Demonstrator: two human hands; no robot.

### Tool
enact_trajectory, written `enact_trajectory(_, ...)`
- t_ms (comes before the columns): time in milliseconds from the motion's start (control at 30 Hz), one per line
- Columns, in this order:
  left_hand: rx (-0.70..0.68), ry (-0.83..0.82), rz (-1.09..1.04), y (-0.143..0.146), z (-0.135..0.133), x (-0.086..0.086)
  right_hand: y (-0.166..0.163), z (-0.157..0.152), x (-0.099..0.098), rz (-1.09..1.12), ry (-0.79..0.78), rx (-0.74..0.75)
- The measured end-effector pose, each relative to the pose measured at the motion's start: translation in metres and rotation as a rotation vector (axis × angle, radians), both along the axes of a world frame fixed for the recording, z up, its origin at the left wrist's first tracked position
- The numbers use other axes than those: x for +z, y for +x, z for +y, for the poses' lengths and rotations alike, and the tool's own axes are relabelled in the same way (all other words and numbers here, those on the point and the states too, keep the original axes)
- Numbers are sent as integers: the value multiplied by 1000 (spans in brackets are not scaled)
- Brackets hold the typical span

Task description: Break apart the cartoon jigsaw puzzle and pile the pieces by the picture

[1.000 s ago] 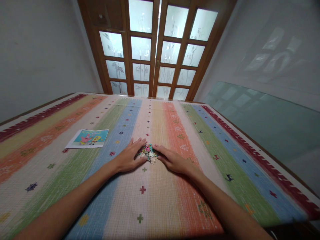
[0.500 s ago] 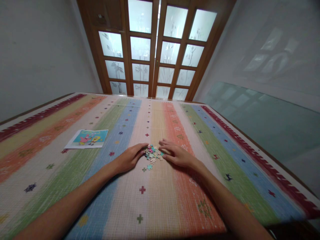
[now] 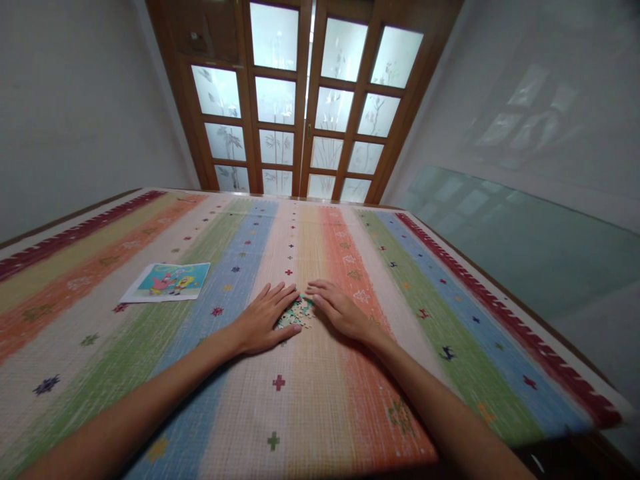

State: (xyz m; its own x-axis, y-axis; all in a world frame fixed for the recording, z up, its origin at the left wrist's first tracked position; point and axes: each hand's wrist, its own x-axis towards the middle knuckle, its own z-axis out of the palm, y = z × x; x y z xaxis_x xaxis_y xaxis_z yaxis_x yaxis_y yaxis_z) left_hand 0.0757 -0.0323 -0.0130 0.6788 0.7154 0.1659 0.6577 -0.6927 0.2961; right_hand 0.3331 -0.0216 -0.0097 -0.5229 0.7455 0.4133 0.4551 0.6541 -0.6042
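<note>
A small heap of jigsaw puzzle pieces (image 3: 297, 313), mostly pale and teal, lies on the striped tablecloth between my hands. My left hand (image 3: 267, 319) rests flat over the heap's left side, fingers spread, thumb stretched along its near edge. From the right, my right hand (image 3: 340, 310) curves around the far right side, its fingers extended and the fingertips close to those of my left hand. Neither hand grips a piece. Some pieces are hidden beneath my left fingers.
A printed cartoon picture (image 3: 173, 281) on white paper lies to the left. The striped tablecloth (image 3: 270, 413) covers the table. Beyond the far edge stand wooden doors (image 3: 304, 133) with frosted panes, and a pale glass panel (image 3: 525, 220) leans along the right wall.
My left hand has opened and spread over the pile's left and near side. My right hand has shifted slightly left. The loose teal piece in front of the pile no longer shows. The view has shifted slightly.
</note>
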Motion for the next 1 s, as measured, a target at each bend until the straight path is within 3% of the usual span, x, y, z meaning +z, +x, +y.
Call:
enact_trajectory(133,3,-25,18,9,0,2,9,9,-3,233,-71,-204)
enact_trajectory(233,52,-18,44,21,-1,4,11,13,-8,290,-90,-272)
enact_trajectory(367,91,21,75,40,2,4,7,13,-9,294,-78,-260)
enact_trajectory(633,-8,179,-25,49,17,-3,3,8,-3,363,-102,-262)
enact_trajectory(767,-37,184,-58,47,23,-3,2,8,-3,411,-99,-297)
enact_trajectory(1000,-100,106,90,49,23,3,3,8,-1,378,-91,-293)
